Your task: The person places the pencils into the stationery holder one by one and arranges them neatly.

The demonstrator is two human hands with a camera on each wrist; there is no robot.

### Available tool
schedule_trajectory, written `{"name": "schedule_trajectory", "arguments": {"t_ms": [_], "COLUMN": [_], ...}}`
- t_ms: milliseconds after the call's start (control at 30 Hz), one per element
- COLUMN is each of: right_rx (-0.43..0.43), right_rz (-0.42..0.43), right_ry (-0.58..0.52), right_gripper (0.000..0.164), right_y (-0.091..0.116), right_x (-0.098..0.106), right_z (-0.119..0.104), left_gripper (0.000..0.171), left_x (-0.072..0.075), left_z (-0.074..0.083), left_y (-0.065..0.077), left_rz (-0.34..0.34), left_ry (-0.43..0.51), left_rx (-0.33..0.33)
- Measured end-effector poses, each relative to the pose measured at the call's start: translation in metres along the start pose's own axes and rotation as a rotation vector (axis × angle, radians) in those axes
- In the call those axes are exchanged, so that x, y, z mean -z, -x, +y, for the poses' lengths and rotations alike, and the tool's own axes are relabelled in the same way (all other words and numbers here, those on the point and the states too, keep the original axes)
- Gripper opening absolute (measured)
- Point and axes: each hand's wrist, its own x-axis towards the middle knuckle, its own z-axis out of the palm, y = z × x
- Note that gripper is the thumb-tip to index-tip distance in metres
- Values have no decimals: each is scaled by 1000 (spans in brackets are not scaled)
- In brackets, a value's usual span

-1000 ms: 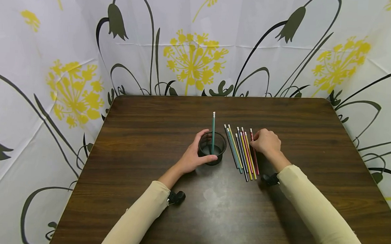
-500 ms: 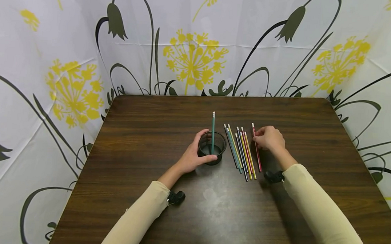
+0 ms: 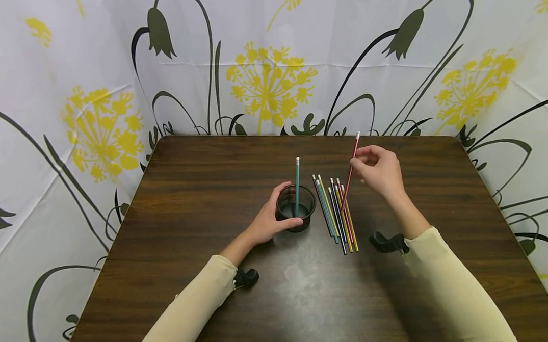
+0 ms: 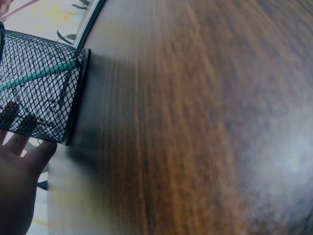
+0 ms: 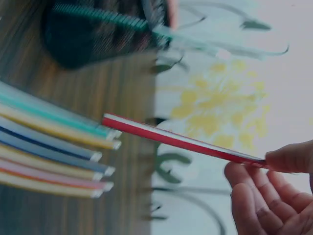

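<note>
My left hand [image 3: 269,222] grips the side of a black mesh pencil cup [image 3: 305,224], thumb at the near side and fingers round the far left. One teal pencil [image 3: 297,185] stands upright in the cup, eraser end up. Between thumb and fingertips, my right hand [image 3: 379,170] pinches a red pencil [image 5: 181,141], held steeply above the table with its white eraser up. Its lower end hangs over a row of loose pencils [image 3: 338,214] in teal, yellow, dark and red. In the left wrist view, the teal pencil [image 4: 36,76] shows through the mesh.
The loose pencils lie side by side just right of the cup, erasers toward the far edge. Everything rests on a dark wood-grain table [image 3: 200,178]. Behind it hangs a white curtain [image 3: 271,18] with flower prints.
My right hand has lifted the red pencil off the table, from the right of the row, and moved up and away, tipping it upright. The left hand stays on the cup.
</note>
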Motion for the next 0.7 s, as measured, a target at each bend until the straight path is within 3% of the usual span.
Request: {"name": "schedule_trajectory", "arguments": {"t_ms": [200, 300, 433, 700], "right_rx": [181, 256, 311, 322], "right_rz": [30, 17, -19, -106], "right_ry": [-206, -253, -241, -152], "right_gripper": [21, 20, 18, 12], "right_y": [15, 22, 31, 42], "right_x": [-9, -17, -30, -54], "right_z": [-35, -45, -48, -36], "left_gripper": [90, 93, 94, 91], "left_x": [0, 1, 1, 0], "left_z": [0, 0, 0, 1], "left_y": [0, 0, -1, 0], "left_rz": [-2, 1, 3, -13], "left_ry": [7, 5, 15, 48], "left_rx": [5, 1, -12, -26]}}
